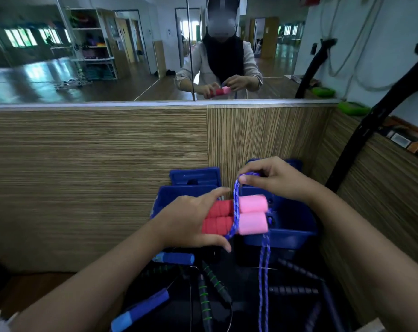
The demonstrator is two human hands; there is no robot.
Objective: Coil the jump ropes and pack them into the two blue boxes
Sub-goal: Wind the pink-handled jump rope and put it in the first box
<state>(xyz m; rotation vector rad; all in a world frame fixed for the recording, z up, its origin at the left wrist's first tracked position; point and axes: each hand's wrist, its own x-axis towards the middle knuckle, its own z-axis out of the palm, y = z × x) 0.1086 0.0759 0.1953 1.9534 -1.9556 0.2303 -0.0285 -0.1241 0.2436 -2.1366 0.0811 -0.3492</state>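
Spare ropes (210, 283) lying loose nearest | left hand (188, 221) clamping paired handles (236, 218) together above blue boxes (287, 226) | right hand (272, 179) pinching purple cord (236, 202), wrapping it to bind them.

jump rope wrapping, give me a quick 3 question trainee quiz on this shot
1. True or false: the left hand holds the pink-and-red handles.
2. The right hand pinches: A) the purple rope B) a blue handle C) a box lid
3. What colour are the boxes behind the hands?

Key: 1 true; 2 A; 3 blue
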